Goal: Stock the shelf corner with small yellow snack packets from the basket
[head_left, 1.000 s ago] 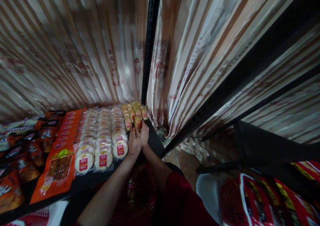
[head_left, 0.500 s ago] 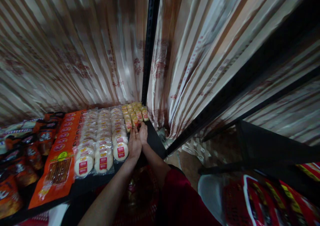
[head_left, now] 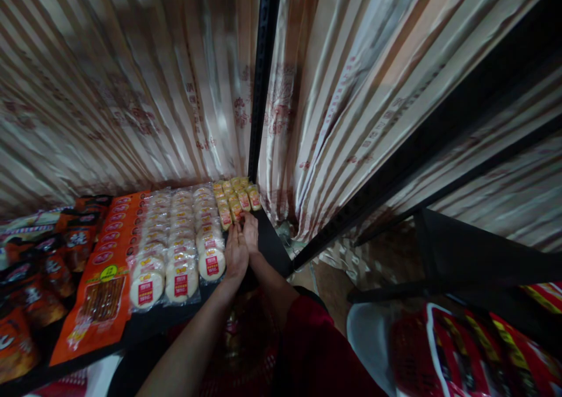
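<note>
Both my hands are side by side at the front of several small yellow wrapped packets [head_left: 232,197] on the black shelf [head_left: 274,245]. My left hand [head_left: 237,250] has its fingers stretched forward and held together, the tips by the front packet of the middle row. Against it lies my right hand [head_left: 250,232], its fingers bent inward at that same packet. Whatever sits between the right fingers is mostly hidden. Just left of my left hand stand rows of round white cakes [head_left: 211,263] in clear wrappers with red labels.
An orange snack bag [head_left: 103,286] and dark orange bags [head_left: 57,271] lie further left. A black upright post [head_left: 262,81] rises behind the packets, before striped curtains [head_left: 188,92]. Below my arms is a red basket [head_left: 237,362]. Red packages [head_left: 474,350] sit at the lower right.
Very little differs. My hands stay at the front of the yellow packets, with the right fingers shifted slightly. The view has moved a touch.
</note>
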A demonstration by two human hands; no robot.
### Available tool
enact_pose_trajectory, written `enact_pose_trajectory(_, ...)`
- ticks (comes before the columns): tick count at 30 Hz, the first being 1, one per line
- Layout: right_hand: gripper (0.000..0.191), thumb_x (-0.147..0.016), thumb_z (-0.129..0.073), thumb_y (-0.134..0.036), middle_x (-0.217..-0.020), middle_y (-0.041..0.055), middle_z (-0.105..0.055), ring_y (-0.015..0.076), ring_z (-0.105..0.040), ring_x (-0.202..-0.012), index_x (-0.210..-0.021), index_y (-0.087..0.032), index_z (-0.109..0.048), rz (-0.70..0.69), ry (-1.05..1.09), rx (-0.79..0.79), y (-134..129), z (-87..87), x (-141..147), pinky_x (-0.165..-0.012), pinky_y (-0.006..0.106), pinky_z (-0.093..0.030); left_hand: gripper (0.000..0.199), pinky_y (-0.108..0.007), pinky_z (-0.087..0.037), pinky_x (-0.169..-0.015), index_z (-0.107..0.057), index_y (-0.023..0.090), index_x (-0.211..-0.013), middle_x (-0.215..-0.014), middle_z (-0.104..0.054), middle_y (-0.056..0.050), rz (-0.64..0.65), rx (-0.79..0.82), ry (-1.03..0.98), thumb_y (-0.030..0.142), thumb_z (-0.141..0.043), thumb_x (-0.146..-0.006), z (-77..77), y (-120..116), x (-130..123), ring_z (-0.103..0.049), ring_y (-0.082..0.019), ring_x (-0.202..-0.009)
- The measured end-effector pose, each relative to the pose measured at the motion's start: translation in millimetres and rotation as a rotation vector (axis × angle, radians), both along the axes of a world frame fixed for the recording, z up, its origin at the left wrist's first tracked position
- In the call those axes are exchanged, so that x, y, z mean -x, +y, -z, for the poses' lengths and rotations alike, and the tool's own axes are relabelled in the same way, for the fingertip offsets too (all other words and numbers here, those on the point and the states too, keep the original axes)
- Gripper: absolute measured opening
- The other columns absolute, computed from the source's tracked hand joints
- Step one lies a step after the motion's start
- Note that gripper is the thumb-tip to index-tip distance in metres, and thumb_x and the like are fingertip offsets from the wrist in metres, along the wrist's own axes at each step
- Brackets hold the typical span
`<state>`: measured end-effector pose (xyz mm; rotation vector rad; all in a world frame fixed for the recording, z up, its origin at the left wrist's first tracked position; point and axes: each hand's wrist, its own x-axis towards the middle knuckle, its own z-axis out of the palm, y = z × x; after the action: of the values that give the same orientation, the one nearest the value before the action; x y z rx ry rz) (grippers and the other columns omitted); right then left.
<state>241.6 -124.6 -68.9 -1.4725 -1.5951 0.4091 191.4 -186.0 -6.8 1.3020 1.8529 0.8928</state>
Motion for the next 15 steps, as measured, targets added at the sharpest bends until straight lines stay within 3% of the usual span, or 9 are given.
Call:
enact_pose_trajectory(11, 0.026, -0.08, -0.043, -0.017, -0.102, 0.0099, -0.056, 0.0218, -0.046, -0.095, -0.104, -0.017, -0.053, -0.009, -0.036, 0.029, -0.5, -1.5, -0.6, -0.087, 0.035, -0.043, 0.049, -0.027, -0.016, -0.113, -0.038, 0.005, -0.134, -0.145, -0.034, -0.011, 0.015, -0.007, 0.038, 0.019, -0.025, -0.088, 0.0, -1.8, -1.5, -0.028, -0.015, -0.135)
enact_pose_trajectory(15, 0.029, -0.079, -0.045, -0.018, -0.11, 0.0114, -0.055, 0.0219, -0.045, -0.1, -0.107, -0.016, -0.052, -0.015, -0.013, 0.015, 0.9, 1.4, -0.8, -0.09, 0.035, -0.042, 0.049, -0.028, -0.018, -0.113, -0.039, 0.004, -0.133, -0.144, -0.035, -0.012, 0.014, -0.029, 0.04, 0.017, -0.026, -0.088, -3.9, -1.6, -2.8, -0.03, -0.016, -0.134)
